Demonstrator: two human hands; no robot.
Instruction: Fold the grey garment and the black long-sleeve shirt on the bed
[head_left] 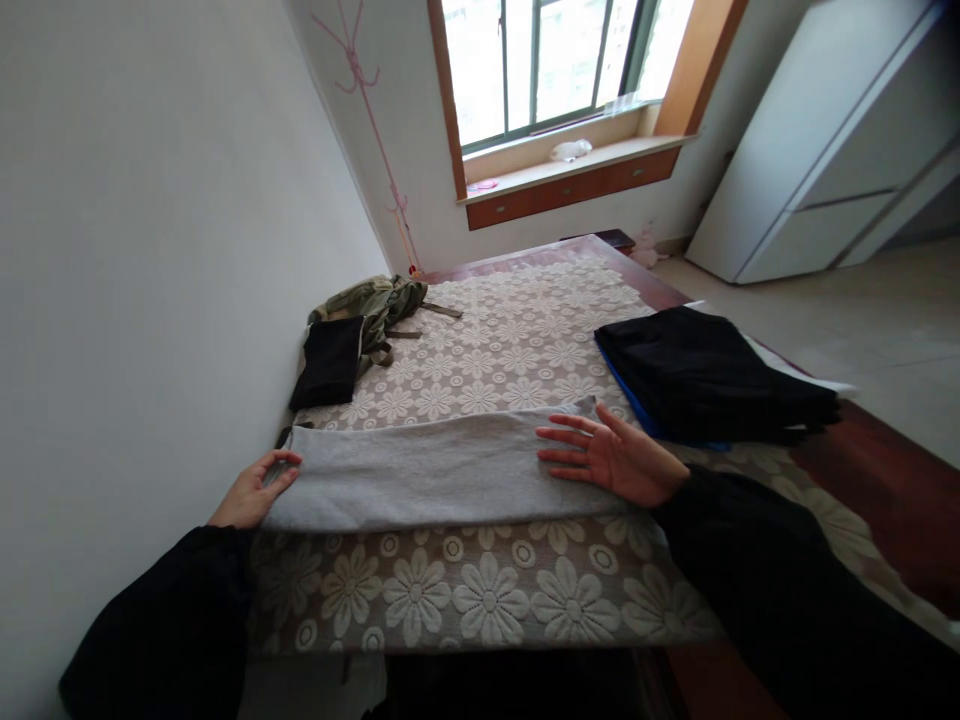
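Note:
A folded grey garment (420, 470) lies as a long strip across the near part of the table; its exact kind does not show. My left hand (259, 485) is at its left end, with fingers and thumb closed on the edge of the cloth. Over the right end rests my right hand (611, 460), turned on its side with the palm showing, fingers stretched out and apart, gripping nothing. Just beyond that hand is a stack of folded black clothes (712, 370), with a blue edge showing beneath.
A flower-patterned cloth (491, 595) covers the dark red table (870, 490). On the left, by the wall, sit an olive backpack (375, 300) and a folded black cloth (330, 360). Behind stand a pink coat rack (375, 130), a window sill (525, 180) and a white fridge (810, 140).

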